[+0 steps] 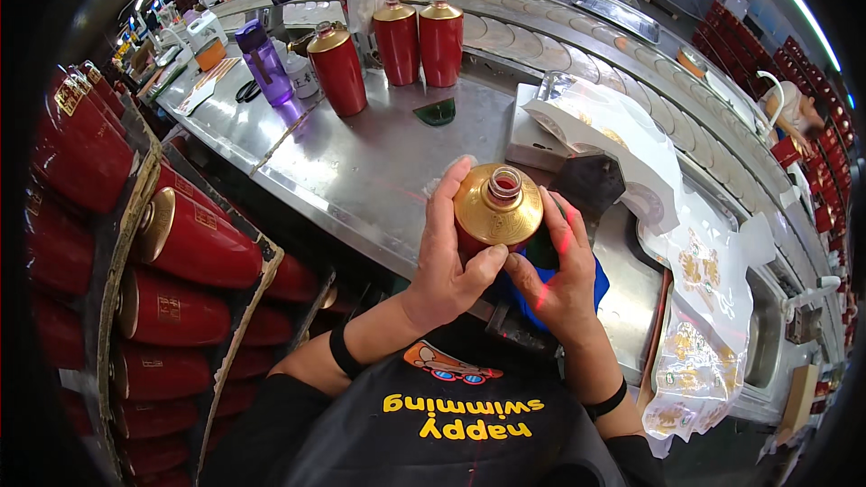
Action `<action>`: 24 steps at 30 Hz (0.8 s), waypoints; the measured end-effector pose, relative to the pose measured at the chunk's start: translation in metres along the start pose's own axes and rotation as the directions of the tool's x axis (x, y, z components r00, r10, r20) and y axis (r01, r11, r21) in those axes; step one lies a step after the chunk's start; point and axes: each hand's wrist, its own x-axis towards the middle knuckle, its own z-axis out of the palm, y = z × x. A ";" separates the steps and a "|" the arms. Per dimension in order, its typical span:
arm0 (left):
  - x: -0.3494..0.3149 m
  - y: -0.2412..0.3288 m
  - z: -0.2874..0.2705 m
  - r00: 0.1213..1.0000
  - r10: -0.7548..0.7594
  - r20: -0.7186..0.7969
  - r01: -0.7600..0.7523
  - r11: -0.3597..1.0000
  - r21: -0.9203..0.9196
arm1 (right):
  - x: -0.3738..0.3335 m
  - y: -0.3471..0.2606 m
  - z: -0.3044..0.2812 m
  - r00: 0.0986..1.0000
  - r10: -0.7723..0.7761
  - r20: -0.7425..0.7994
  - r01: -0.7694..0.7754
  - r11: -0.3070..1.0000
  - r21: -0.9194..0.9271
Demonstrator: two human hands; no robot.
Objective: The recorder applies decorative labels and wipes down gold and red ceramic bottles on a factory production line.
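Observation:
Upright in front of me is a red bottle (496, 216) with a gold shoulder and an uncapped clear neck. My left hand (446, 261) is wrapped round its left side, the thumb pressed against the front of the gold shoulder. On the other side my right hand (564, 280) curls against the bottle, thumb and fingers touching it; what lies under its palm is partly hidden. Red laser-like streaks cross the right fingers. Below this hand shows part of a blue object (595, 287). A dark block (591, 182) stands just beyond my right fingertips.
Three red bottles, one of them nearest (338, 72), stand on the metal table (298, 162). A purple drink bottle (263, 63) and dark green piece (436, 112) are near them. Stacked red bottles (176, 307) fill the left. Printed plastic wrap (699, 325) lies right, before a curved conveyor (559, 59).

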 end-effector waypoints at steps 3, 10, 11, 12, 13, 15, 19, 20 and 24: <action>0.003 0.009 0.002 0.993 -0.119 0.016 0.120 0.963 -0.242 | 0.001 0.002 -0.001 1.000 -0.011 0.003 0.011 1.000 0.004; -0.002 -0.009 -0.021 1.000 -0.011 0.028 0.014 0.994 -0.104 | 0.002 0.015 0.000 0.996 0.014 0.090 -0.024 0.993 0.112; -0.002 -0.012 -0.025 0.999 -0.002 0.037 0.006 0.992 -0.123 | 0.003 0.016 0.000 0.995 0.017 0.103 -0.030 0.992 0.126; 0.000 -0.015 -0.030 0.999 0.008 0.044 -0.002 0.990 -0.141 | 0.004 0.016 0.000 0.993 0.019 0.117 -0.036 0.989 0.141; 0.002 -0.017 -0.034 0.999 0.019 0.050 -0.010 0.987 -0.158 | 0.004 0.017 0.000 0.993 0.018 0.116 -0.035 0.989 0.144; 0.006 -0.007 -0.034 0.991 -0.081 0.104 0.115 0.917 -0.383 | 0.004 0.018 0.000 0.992 0.016 0.121 -0.033 0.989 0.144; 0.014 -0.001 -0.039 0.967 -0.137 0.216 0.241 0.769 -0.592 | 0.006 0.015 -0.001 0.988 0.029 0.152 -0.048 0.991 0.122; 0.016 -0.001 -0.042 0.959 -0.156 0.237 0.271 0.746 -0.608 | 0.006 0.014 -0.001 0.986 0.041 0.162 -0.060 0.992 0.111; 0.022 -0.005 -0.047 0.944 -0.147 0.295 0.308 0.710 -0.633 | 0.010 0.014 0.001 0.981 0.063 0.185 -0.085 0.990 0.111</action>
